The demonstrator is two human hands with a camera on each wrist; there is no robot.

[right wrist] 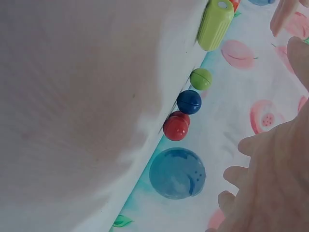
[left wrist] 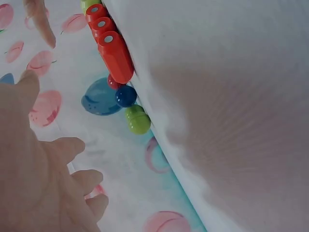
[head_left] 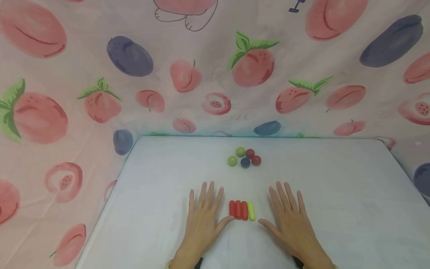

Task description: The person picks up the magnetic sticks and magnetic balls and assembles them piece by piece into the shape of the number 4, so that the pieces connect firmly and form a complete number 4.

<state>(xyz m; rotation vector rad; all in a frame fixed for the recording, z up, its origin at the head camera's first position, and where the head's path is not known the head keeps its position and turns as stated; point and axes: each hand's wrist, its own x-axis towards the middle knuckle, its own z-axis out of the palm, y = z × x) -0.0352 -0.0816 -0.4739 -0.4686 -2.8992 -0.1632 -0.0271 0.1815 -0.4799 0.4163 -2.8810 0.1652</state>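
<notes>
Three red ridged cylinders (head_left: 238,210) stand side by side in a row between the hands, with a yellow-green cylinder (head_left: 251,211) of the same kind at the right end. My left hand (head_left: 201,222) is spread palm down to their left, its thumb tip right at the lower end of the leftmost red one. To the right, my right hand (head_left: 292,226) has its fingers straight and spread, its thumb pointing toward the yellow-green cylinder with a small gap between. Neither hand holds anything. In the left wrist view, the near red cylinder (left wrist: 116,58) shows a pale round spot on its end.
Beyond the cylinders sits a loose cluster of small balls: two green balls (head_left: 232,160), two red balls (head_left: 256,160) and a blue ball (head_left: 245,162). They are on a white table (head_left: 161,164). A fruit-printed cloth (head_left: 215,74) hangs behind the table's back edge and along its sides.
</notes>
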